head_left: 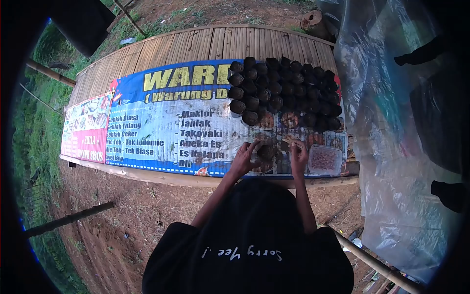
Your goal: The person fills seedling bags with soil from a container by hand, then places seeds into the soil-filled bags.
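Fingers of the left hand and right hand curl around a small dark pot on the banner, maybe filling it, and it must next join the pots behind.

Both hands rest at the banner's near edge: left hand and right hand flank a dark soil bag; filled bags cluster toward the far edge.
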`<state>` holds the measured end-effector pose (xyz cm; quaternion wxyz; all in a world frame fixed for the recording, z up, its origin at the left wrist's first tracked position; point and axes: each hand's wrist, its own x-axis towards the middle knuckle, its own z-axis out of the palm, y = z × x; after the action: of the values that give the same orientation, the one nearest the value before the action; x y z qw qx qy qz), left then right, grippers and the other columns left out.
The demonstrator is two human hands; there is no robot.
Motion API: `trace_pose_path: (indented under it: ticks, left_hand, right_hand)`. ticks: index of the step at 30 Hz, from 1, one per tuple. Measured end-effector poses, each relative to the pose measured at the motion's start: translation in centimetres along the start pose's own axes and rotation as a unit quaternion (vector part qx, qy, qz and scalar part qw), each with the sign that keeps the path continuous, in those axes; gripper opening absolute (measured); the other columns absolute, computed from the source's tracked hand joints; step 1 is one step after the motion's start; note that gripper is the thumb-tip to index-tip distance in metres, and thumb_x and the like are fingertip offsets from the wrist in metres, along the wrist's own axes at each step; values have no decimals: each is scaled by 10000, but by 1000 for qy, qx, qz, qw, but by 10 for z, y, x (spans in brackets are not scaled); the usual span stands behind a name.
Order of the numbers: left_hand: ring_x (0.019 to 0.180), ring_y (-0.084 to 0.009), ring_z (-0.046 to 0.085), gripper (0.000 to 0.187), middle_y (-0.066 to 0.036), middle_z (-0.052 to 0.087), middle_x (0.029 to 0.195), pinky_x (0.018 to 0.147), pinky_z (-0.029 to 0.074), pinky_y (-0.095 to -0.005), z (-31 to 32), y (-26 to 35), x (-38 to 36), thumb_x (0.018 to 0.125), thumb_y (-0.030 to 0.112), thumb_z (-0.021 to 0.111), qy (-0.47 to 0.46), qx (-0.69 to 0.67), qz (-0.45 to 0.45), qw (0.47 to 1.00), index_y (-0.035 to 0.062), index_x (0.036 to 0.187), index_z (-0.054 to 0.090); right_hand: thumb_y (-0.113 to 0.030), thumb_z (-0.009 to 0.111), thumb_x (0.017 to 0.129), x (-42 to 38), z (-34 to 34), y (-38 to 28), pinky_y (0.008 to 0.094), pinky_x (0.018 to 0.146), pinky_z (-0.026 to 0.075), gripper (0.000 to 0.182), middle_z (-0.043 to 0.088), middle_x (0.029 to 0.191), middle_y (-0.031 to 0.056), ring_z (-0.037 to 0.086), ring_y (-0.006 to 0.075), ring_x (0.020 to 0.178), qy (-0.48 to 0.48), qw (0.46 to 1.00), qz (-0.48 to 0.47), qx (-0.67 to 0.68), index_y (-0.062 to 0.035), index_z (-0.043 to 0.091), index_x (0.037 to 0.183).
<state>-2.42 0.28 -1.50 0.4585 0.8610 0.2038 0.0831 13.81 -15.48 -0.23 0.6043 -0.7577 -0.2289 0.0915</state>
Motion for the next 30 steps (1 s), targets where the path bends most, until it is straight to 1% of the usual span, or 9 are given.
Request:
trace_pose_path:
  ticks: [3, 5, 8, 11, 15, 16, 20, 22, 30]
  left_hand:
    - [1099, -395, 483, 830, -184, 481, 1152, 947, 420, -453, -9, 1, -5, 619, 172, 810, 2, -25, -13, 1000, 152, 1346, 409]
    - [1084, -378, 503, 806, -180, 495, 1132, 933, 436, -442, -13, 2, -5, 626, 158, 811, -1, -14, -13, 1000, 145, 1334, 425]
    - [1053, -337, 532, 798, -155, 525, 1099, 901, 458, -411, -19, 3, -9, 598, 149, 838, 19, -2, 1, 1000, 123, 1303, 467]
    - [1019, -321, 557, 768, -160, 541, 1070, 877, 473, -405, -25, 4, -14, 609, 173, 843, 17, -7, -14, 1000, 96, 1284, 486]
    - [1019, -312, 555, 760, -160, 542, 1085, 861, 476, -403, -29, 11, -15, 609, 162, 842, 2, -10, -21, 1000, 90, 1280, 492]
    - [1018, -310, 554, 758, -159, 543, 1088, 856, 476, -401, -30, 12, -15, 607, 155, 842, -2, -9, -28, 1000, 87, 1277, 494]
    - [766, -203, 521, 779, -83, 575, 1010, 667, 466, -327, -29, 4, -10, 578, 191, 865, 44, 9, 53, 998, 99, 1268, 515]
    - [790, -225, 533, 777, -104, 564, 1029, 690, 476, -345, -36, 15, -9, 584, 175, 861, 25, 16, 19, 999, 99, 1273, 508]
    - [723, -196, 500, 745, -86, 571, 985, 653, 467, -331, -49, 8, -8, 609, 187, 851, 41, 34, 7, 999, 103, 1268, 513]
  right_hand:
    - [-102, 599, 872, 0, -2, 8, 297, 728, 483, 259, 644, 935, 101, 611, 222, 830, -47, 991, -45, -117, -88, 603, 1131]
    - [-66, 612, 820, -1, -8, 5, 373, 834, 469, 298, 606, 1055, 133, 563, 311, 994, -91, 952, -149, -253, -84, 598, 1117]
    - [-56, 631, 775, -9, -29, 6, 433, 916, 415, 343, 549, 1125, 151, 502, 335, 1068, 5, 966, -50, -252, -86, 589, 1114]
    - [-57, 640, 765, -11, -70, 24, 447, 962, 372, 348, 526, 1134, 175, 509, 342, 1065, 108, 940, -68, -317, -96, 584, 1106]
    - [-255, 691, 764, -25, -110, 24, 538, 997, 304, 485, 430, 1286, 183, 395, 409, 1186, 159, 875, 48, -455, -151, 542, 1214]
    - [-392, 715, 737, -26, -118, 23, 575, 1032, 257, 629, 380, 1347, 174, 316, 421, 1257, 120, 889, 74, -435, -227, 496, 1303]
    - [-415, 775, 673, -39, -113, -3, 584, 1079, 206, 745, 302, 1436, 170, 298, 409, 1295, 10, 852, 119, -510, -303, 468, 1343]
    - [-360, 797, 655, -46, -114, 13, 613, 1096, 160, 776, 300, 1438, 141, 257, 388, 1329, -11, 862, 28, -506, -342, 455, 1350]
    - [-138, 695, 765, -54, -136, 14, 564, 1108, 206, 621, 393, 1393, 91, 336, 338, 1297, -67, 901, -7, -429, -283, 486, 1332]
